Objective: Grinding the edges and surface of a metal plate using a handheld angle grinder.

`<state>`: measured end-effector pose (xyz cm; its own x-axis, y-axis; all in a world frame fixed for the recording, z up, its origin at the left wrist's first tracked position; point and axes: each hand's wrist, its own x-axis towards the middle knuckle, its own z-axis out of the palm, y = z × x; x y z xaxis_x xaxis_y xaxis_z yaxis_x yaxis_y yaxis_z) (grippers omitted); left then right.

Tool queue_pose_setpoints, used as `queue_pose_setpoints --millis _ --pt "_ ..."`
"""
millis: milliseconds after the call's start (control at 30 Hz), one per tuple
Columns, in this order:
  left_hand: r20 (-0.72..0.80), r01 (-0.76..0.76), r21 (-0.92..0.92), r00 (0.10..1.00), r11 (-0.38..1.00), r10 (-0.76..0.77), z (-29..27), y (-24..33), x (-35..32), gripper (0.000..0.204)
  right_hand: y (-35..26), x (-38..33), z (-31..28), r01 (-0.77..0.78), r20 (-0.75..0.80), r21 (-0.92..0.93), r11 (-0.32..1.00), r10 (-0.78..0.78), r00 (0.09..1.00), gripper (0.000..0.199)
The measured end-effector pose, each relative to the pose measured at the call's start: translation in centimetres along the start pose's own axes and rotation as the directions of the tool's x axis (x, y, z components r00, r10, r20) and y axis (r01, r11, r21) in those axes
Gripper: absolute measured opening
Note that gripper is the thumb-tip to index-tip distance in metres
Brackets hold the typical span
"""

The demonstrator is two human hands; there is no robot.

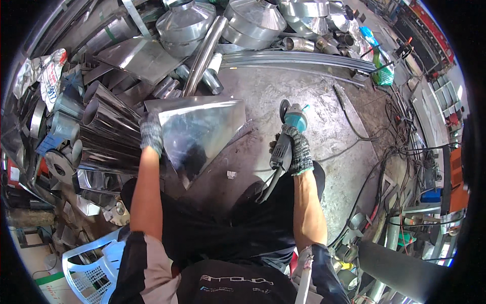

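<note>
My right hand, in a grey knitted glove, is wrapped round the body of a teal and grey angle grinder. Its disc points away from me, and its cord trails back toward my lap. To the left, my gloved left hand grips the left edge of a shiny sheet-metal piece; the fingertips are slightly blurred. This piece is roughly triangular, with a folded far edge and its narrow end toward me. The grinder is held apart from it, over the bare floor plate.
Long metal tubes and offcuts crowd the left side. Large cone-topped metal vessels and long metal strips lie at the back. Black cables tangle on the right. A pale blue plastic chair stands at the lower left.
</note>
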<state>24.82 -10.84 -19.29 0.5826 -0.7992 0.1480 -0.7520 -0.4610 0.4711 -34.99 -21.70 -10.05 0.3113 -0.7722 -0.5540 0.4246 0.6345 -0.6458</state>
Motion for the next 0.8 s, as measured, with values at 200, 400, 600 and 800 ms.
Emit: queue_pose_setpoints --millis 200,400,600,800 --pt "-0.069 -0.098 -0.379 0.995 0.92 0.077 0.8 12.8 -16.2 0.047 0.7 0.3 1.9 0.121 0.009 -0.308 0.944 -0.124 0.992 0.044" --pt "0.063 0.201 -0.726 0.972 0.658 -0.227 -2.8 18.9 -19.8 0.044 3.9 1.7 5.9 0.103 0.153 -0.534 0.839 -0.024 0.988 0.042" --pt "-0.122 -0.003 -0.592 0.989 0.806 -0.086 0.3 15.5 -19.8 0.062 5.3 2.8 8.9 0.148 0.197 -0.617 0.773 -0.031 0.98 0.048" --pt "-0.133 0.029 -0.572 0.983 0.82 -0.128 1.1 15.7 -20.4 0.058 4.1 9.6 5.9 0.068 0.083 -0.633 0.771 -0.02 0.996 0.038"
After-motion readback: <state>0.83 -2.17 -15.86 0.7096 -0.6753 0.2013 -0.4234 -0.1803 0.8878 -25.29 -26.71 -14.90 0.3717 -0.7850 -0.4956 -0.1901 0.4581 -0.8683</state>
